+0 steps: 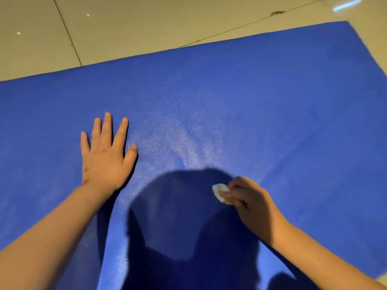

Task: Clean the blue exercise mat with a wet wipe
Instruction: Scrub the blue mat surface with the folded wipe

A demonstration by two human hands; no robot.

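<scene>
Pale glossy floor tiles [125, 28] lay beyond the far edge of the blue exercise mat [261, 97], which filled nearly all of my view and ran out of frame at the left and bottom. I counted one mat, spread flat on the floor, with its far right corner showing near the top right.

Low and right of centre on the mat sat one wet wipe [218, 190], white and crumpled into a small wad that touched the surface. The right hand [249, 197] held it in a narrow grip, fingers curled and pinching the wad at the fingertips. Most of the wipe poked out to the left of that hand.

The left hand [106, 155] lay well apart from the wipe, up and to the left. It was palm down on the mat with fingers and thumb straight and spread, its grip wide and holding nothing. Two bare forearms [52, 237] came in from the bottom corners.

Between the hands I saw a pale sheen [184, 143] on the mat; I could not tell whether it was moisture or glare. Just below it a dark shadow [178, 206] covered the lower middle of the mat and reached the wipe.

Farther out, the floor showed one dark joint line [67, 32] at the upper left. One crack [276, 13] ran toward the top right, near one bright reflection [347, 4].
</scene>
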